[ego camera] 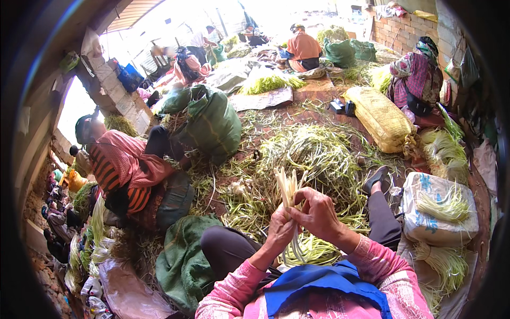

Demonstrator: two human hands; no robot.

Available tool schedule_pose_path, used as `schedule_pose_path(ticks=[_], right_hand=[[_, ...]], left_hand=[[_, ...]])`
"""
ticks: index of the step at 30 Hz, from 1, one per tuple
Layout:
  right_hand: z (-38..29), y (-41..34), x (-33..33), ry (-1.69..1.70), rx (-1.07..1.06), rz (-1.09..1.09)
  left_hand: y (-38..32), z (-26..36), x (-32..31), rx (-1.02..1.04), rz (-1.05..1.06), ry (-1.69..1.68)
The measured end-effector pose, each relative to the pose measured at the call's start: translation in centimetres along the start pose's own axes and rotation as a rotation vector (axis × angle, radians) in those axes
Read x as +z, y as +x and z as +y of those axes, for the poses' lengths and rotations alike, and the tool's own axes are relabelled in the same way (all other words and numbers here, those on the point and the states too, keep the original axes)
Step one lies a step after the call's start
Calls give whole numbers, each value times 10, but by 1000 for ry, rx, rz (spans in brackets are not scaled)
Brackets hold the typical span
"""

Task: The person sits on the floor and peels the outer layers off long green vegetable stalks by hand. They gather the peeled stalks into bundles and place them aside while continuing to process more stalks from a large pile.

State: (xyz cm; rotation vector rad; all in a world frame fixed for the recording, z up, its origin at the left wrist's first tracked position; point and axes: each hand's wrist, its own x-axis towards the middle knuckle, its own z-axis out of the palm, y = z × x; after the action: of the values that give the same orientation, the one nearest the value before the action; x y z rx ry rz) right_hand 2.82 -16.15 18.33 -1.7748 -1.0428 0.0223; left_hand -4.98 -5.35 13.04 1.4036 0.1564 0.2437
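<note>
My left hand [279, 228] grips a small bundle of pale stalks [287, 187], whose cut-looking ends stick up above the fingers. Thin strands of the same bundle hang below the hand, over my lap. At the bundle's right side, my right hand [316, 211] is bent inward, thumb and fingers pinching at the stalks; its fingertips are partly hidden. Beyond both hands spreads a loose heap of long yellow-green leaves [310, 153]. More pale green leaves [314, 249] lie between my legs, just under the hands.
A white wrapped bale [440, 227] at right carries a bunch of stalks [446, 205]. Behind it lies a stuffed yellow sack [380, 119]. A full green sack [213, 121] stands ahead left, a green cloth sack [187, 259] beside my knee. A seated person [131, 159] is left; others sit farther off.
</note>
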Motion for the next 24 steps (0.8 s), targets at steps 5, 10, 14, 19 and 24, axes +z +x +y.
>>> schedule_pose_path(ticks=[5,10,14,19,24], right_hand=[[5,-6,-1,148,95,-57],[-2,-7,-6,286,88,-221],[-6,2,-18,9,-197,-214],[1,15,-25,19,-365,-164],[-12,24,-39,-21,-276,-205]], left_hand=[[0,-2,2,3,-19,-46],[-3,-3,0,-67,-81,137],[-7,1,-3,-80,-147,82],[-12,14,-3,-58,-212,43],[-13,25,3,-70,-182,-10]])
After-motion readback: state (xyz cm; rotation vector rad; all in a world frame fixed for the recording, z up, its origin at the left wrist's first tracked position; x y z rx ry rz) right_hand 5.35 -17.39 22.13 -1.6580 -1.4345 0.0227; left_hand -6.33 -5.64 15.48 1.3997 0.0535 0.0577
